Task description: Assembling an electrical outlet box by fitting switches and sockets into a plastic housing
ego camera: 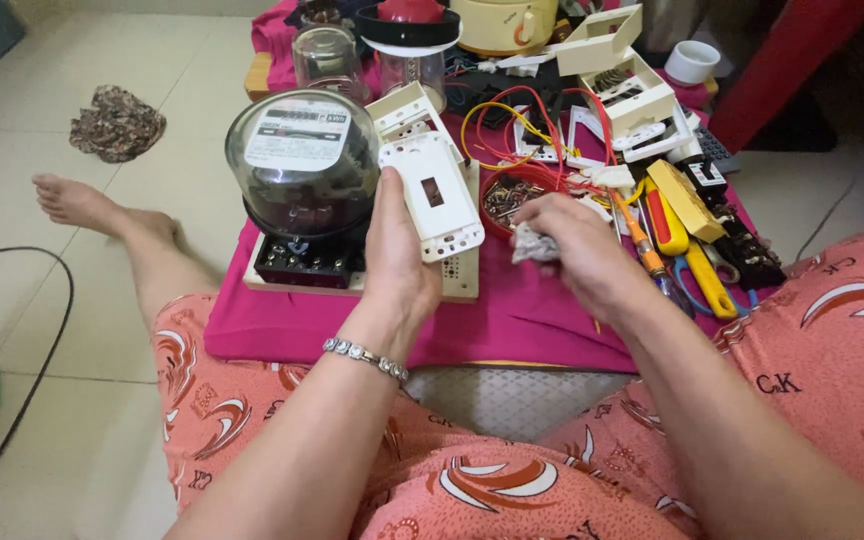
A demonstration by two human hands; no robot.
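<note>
**Wiping the switch plate**

Head view: left hand [399,250] gripping white switch plate [432,195] at frame centre, upright before the glass-domed meter [302,165]. Right hand [577,245] clenched on a crumpled cloth [532,245] just beside. Best to steady the plate, wiping gently, clear of loose wires [512,125].
</note>
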